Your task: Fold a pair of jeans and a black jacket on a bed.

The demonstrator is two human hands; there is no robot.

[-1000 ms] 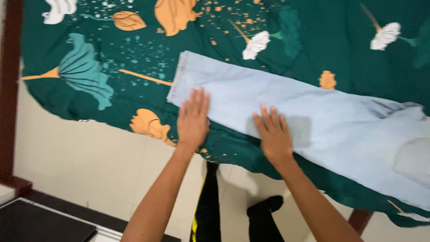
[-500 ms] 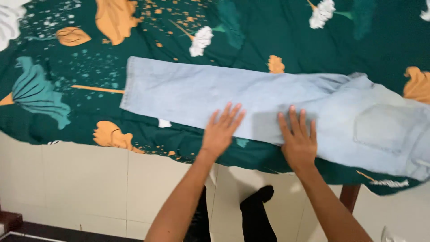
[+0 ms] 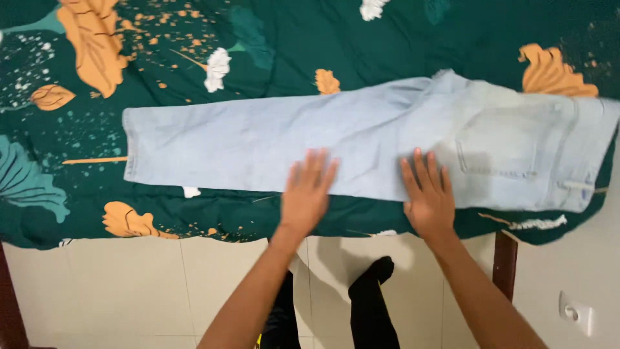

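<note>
Your left hand (image 3: 305, 197) flat, fingers spread, on pale jeans (image 3: 258, 145); right hand (image 3: 427, 197) likewise at 3 o'clock, gripping nothing; green patterned sheet (image 3: 361, 39) beneath

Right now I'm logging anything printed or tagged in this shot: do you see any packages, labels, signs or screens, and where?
No packages, signs or screens show.
Small tag: bluish speck on the pale blue jeans, near the waistband at the right end; too small to tell more.
Wall socket: white plate, low on the wall at the lower right; not a label.
</note>
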